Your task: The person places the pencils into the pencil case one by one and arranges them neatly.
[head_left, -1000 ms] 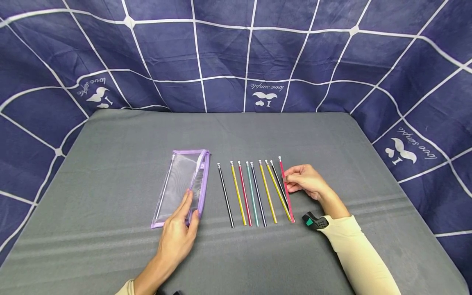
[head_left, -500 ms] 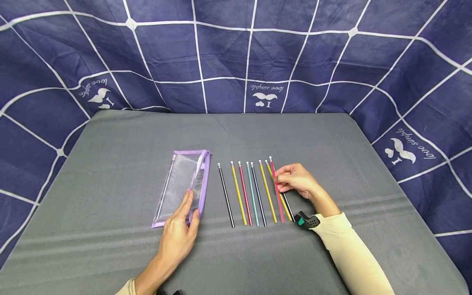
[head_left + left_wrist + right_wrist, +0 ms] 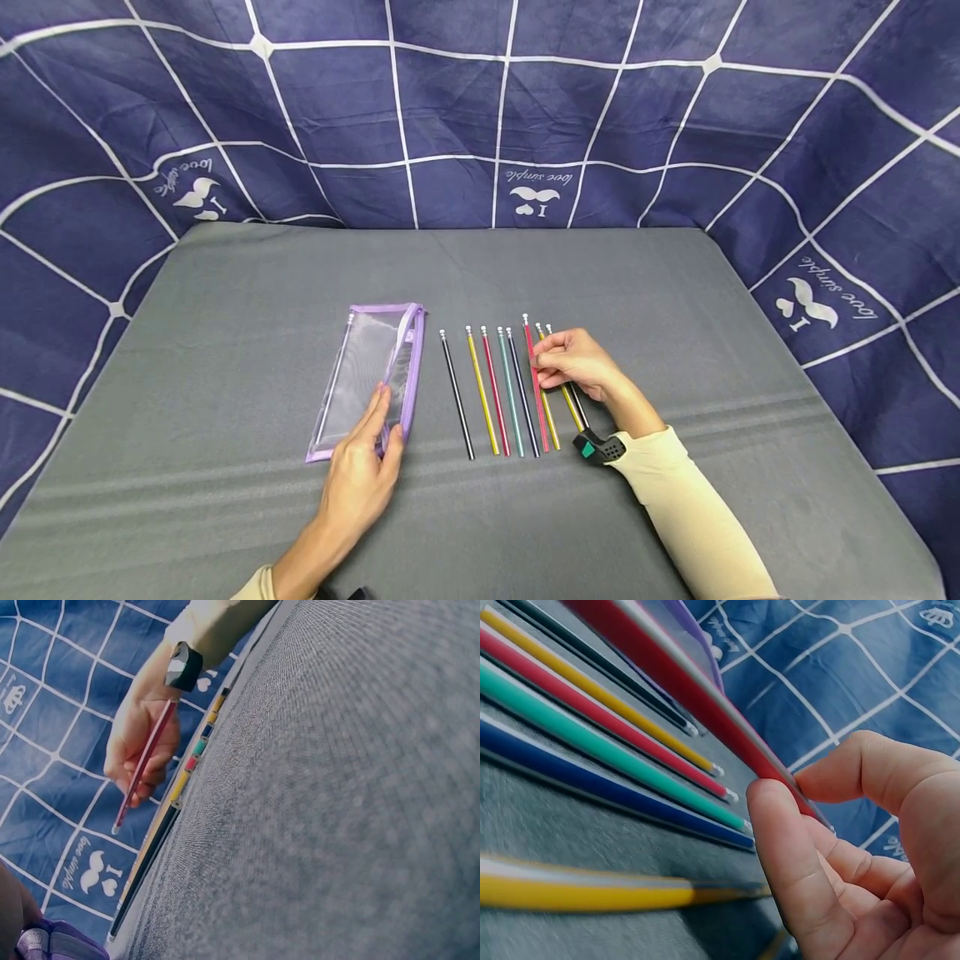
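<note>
My right hand (image 3: 573, 362) pinches a red pencil (image 3: 705, 697) between thumb and fingertips. In the left wrist view this pencil shows raised off the row, over the table. It overlaps a yellow pencil (image 3: 551, 421) in the head view. To its left lie a dark blue pencil (image 3: 522, 396), a green one (image 3: 512, 396), a second red one (image 3: 495, 392), a yellow one (image 3: 482, 392) and a black one (image 3: 457, 396). My left hand (image 3: 360, 475) holds the near right corner of a purple-edged mesh pencil pouch (image 3: 352, 367), its fingers lying over the mesh.
A white pencil (image 3: 335, 379) runs along the pouch's left side. Partly behind my right hand lie another yellow pencil (image 3: 572, 408) and a black pencil (image 3: 578, 404). The grey cloth-covered table (image 3: 262, 275) meets a blue curtain (image 3: 450, 108) with white lines behind.
My right hand has carried the red pencil leftward, from over the rightmost black and yellow pencils to between the dark blue and a yellow one. My left hand and the pouch have stayed put.
</note>
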`<control>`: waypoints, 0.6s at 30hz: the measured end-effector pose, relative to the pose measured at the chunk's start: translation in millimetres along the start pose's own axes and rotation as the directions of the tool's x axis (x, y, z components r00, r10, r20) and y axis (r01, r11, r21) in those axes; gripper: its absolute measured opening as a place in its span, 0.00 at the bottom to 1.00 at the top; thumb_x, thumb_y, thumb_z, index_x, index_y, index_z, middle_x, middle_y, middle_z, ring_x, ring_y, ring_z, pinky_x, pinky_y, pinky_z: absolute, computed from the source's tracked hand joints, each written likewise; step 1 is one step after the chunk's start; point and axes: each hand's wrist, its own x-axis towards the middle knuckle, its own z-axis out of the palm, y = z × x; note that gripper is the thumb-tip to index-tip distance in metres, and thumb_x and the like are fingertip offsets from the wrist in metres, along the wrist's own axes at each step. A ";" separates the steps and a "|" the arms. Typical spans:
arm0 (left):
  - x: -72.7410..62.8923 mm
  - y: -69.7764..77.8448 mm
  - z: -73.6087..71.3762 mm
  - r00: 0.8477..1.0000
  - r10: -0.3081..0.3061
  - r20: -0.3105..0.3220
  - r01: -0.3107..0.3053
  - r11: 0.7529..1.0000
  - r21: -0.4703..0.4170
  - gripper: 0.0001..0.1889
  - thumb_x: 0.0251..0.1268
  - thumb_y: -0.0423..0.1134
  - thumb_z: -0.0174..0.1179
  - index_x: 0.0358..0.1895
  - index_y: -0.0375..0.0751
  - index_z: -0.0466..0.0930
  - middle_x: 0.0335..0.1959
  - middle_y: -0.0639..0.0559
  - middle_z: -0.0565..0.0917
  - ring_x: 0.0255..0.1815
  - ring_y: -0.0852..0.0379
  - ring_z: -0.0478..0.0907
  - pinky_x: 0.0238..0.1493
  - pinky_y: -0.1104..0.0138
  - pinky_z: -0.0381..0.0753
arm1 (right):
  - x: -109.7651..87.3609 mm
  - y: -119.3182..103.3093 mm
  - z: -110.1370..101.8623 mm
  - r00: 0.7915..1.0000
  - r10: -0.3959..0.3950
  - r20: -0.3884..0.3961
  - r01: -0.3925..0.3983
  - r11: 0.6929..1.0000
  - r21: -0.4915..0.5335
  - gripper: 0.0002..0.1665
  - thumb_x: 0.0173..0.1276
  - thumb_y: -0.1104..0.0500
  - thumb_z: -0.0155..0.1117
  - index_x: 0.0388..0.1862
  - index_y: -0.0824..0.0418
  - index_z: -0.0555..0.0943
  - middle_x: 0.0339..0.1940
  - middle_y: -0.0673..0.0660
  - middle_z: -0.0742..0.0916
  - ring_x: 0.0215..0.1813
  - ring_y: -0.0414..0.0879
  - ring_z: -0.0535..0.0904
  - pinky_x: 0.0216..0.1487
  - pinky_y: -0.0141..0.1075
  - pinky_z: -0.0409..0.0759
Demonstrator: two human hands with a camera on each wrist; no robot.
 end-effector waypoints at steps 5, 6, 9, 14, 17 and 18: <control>0.4 0.2 -0.3 1.000 0.003 -0.001 -0.003 1.000 0.005 0.28 0.59 0.25 0.63 0.65 0.24 0.72 0.65 0.34 0.74 0.63 0.41 0.73 0.66 0.60 0.65 | 1.4 -0.9 7.6 1.000 0.010 0.008 -0.010 1.000 0.008 0.10 0.59 0.74 0.58 0.41 0.76 0.75 0.22 0.54 0.85 0.21 0.40 0.81 0.27 0.31 0.85; 0.7 0.3 -0.4 1.000 0.003 -0.001 -0.003 1.000 0.008 0.28 0.59 0.25 0.63 0.65 0.25 0.72 0.65 0.35 0.74 0.63 0.41 0.73 0.65 0.59 0.66 | 1.6 -1.3 8.6 1.000 0.010 0.009 -0.010 1.000 0.011 0.10 0.59 0.74 0.58 0.40 0.75 0.75 0.22 0.54 0.85 0.21 0.40 0.81 0.27 0.31 0.85; 1.6 0.7 -1.1 1.000 0.007 -0.003 -0.007 1.000 0.012 0.28 0.59 0.25 0.62 0.65 0.26 0.72 0.65 0.36 0.74 0.63 0.40 0.74 0.63 0.54 0.68 | 3.0 -2.9 12.2 1.000 0.006 0.021 -0.007 1.000 0.018 0.09 0.60 0.74 0.58 0.41 0.76 0.75 0.22 0.54 0.84 0.21 0.40 0.81 0.27 0.31 0.85; 1.5 1.3 -1.5 1.000 0.014 -0.010 -0.014 1.000 0.013 0.28 0.59 0.25 0.62 0.65 0.27 0.72 0.65 0.36 0.75 0.63 0.40 0.74 0.63 0.54 0.69 | 6.5 -4.0 20.7 0.999 0.007 0.031 -0.008 1.000 0.021 0.09 0.59 0.74 0.57 0.40 0.76 0.75 0.22 0.55 0.84 0.21 0.41 0.82 0.26 0.31 0.85; 0.8 1.1 -0.9 1.000 0.015 -0.009 -0.015 1.000 0.013 0.28 0.59 0.25 0.62 0.65 0.27 0.72 0.65 0.36 0.74 0.63 0.40 0.74 0.65 0.57 0.68 | 8.1 -4.0 26.3 0.999 0.012 0.034 -0.013 1.000 0.021 0.09 0.58 0.75 0.57 0.39 0.75 0.76 0.21 0.55 0.84 0.21 0.41 0.82 0.26 0.31 0.85; 0.6 1.0 -0.8 1.000 0.015 -0.008 -0.015 1.000 0.013 0.28 0.59 0.26 0.62 0.65 0.26 0.72 0.65 0.36 0.74 0.63 0.40 0.74 0.65 0.59 0.67 | 8.4 -4.2 28.1 0.999 0.013 0.035 -0.014 1.000 0.021 0.08 0.59 0.75 0.57 0.39 0.75 0.76 0.21 0.55 0.84 0.21 0.41 0.81 0.26 0.31 0.85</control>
